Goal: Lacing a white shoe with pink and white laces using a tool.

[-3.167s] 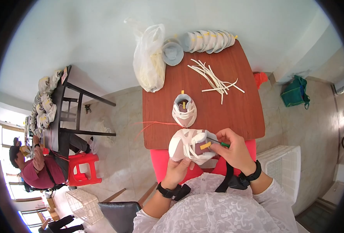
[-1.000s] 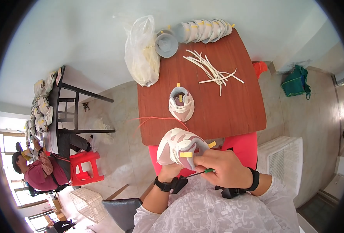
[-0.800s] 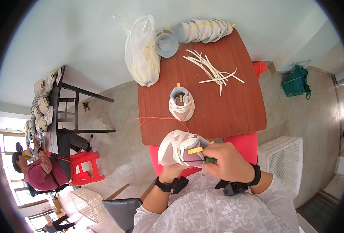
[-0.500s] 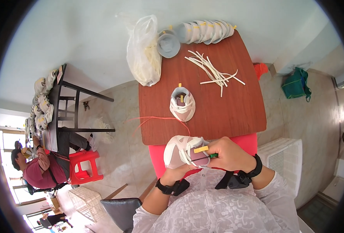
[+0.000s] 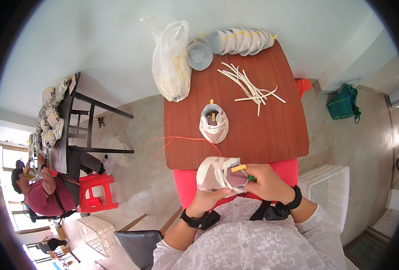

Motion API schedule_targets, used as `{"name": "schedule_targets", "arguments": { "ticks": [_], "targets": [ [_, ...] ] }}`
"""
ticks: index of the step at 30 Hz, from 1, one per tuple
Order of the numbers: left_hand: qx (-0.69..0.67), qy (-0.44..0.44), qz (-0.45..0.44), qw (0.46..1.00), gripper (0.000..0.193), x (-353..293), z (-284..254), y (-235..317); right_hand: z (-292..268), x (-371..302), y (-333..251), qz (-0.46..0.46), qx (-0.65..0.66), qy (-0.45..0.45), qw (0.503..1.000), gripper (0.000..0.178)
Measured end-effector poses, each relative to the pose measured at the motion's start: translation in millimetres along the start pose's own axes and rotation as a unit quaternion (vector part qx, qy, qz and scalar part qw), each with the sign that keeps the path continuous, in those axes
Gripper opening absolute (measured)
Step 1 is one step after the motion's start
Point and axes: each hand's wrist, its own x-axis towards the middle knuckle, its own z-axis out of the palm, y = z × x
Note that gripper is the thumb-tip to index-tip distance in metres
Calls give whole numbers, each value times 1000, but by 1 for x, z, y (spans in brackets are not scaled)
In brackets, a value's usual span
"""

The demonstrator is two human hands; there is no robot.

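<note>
Over my lap, at the table's near edge, is a pink and white shoe upper (image 5: 214, 173) with white laces and a yellow tab at its opening. My left hand (image 5: 210, 198) grips it from the near side, thumb against its lower edge. My right hand (image 5: 267, 180) is closed round a thin tool with a green handle (image 5: 252, 178), at the shoe's opening by the yellow tab. The tool's shaft is hidden now. Another laced pink and white shoe upper (image 5: 215, 128) rests on the table beyond, with a red cord (image 5: 188, 137) to its left.
On the brown table (image 5: 267, 135) lie loose white laces (image 5: 251, 92). A plastic bag (image 5: 172, 67) and a row of stacked shoe uppers (image 5: 244, 41) stand along the far side. A white crate (image 5: 327, 189) is at my right. A person (image 5: 46, 193) sits far left by a red stool (image 5: 98, 193).
The held shoe has shifted a little right and tilted. My right hand has moved slightly right, and the tool's dark shaft, visible before across the opening, is now out of sight.
</note>
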Motion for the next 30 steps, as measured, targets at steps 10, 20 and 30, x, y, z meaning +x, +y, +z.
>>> {"name": "schedule_targets", "arguments": {
  "ticks": [10, 20, 30],
  "targets": [
    [8, 22, 10, 1000, 67, 2, -4, -1, 5, 0, 4, 84, 53, 150, 984, 18],
    [-177, 23, -29, 984, 62, -4, -16, 6, -12, 3, 4, -2, -23, 128, 991, 24],
    [-180, -64, -107, 976, 66, 3, -37, 23, -18, 11, 0, 25, 187, -28, 982, 52]
  ]
}}
